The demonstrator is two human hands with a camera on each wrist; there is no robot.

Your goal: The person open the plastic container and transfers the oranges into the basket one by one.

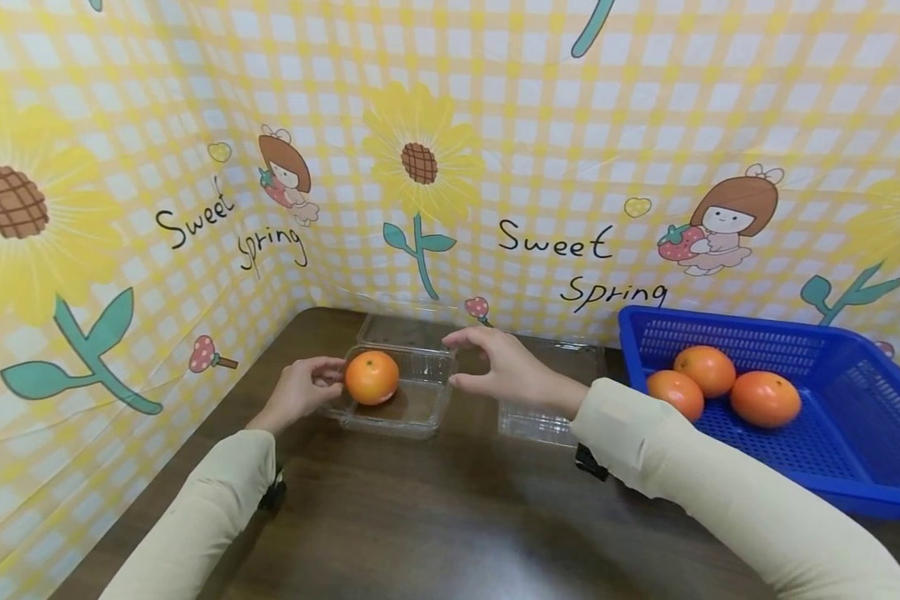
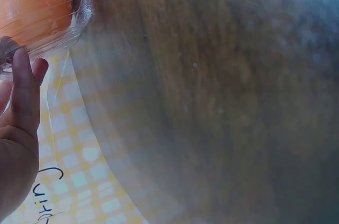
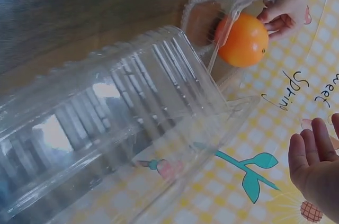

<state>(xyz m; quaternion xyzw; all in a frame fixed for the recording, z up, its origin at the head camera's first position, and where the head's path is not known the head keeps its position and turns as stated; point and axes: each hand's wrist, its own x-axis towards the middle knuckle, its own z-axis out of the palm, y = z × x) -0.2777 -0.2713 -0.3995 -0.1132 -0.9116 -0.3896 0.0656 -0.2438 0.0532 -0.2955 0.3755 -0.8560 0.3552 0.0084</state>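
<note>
A clear plastic fruit box [image 1: 420,417] lies on the table with its lid [image 1: 405,331] folded back, and an orange [image 1: 372,377] sits in its left part. My left hand [image 1: 300,390] holds the box's left edge, thumb and fingertips right beside the orange. In the left wrist view, my left fingers [image 2: 24,94] rest against the outside of the plastic wall. My right hand [image 1: 506,367] hovers past the box's right side, thumb and fingers spread apart with nothing between them.
A second clear box [image 1: 536,423] lies to the right, partly hidden under my right forearm. Farther right stands a blue basket [image 1: 855,487] with three oranges [image 1: 765,400]. A yellow checked cloth [image 1: 525,167] hangs behind and left of the brown table [image 1: 390,508].
</note>
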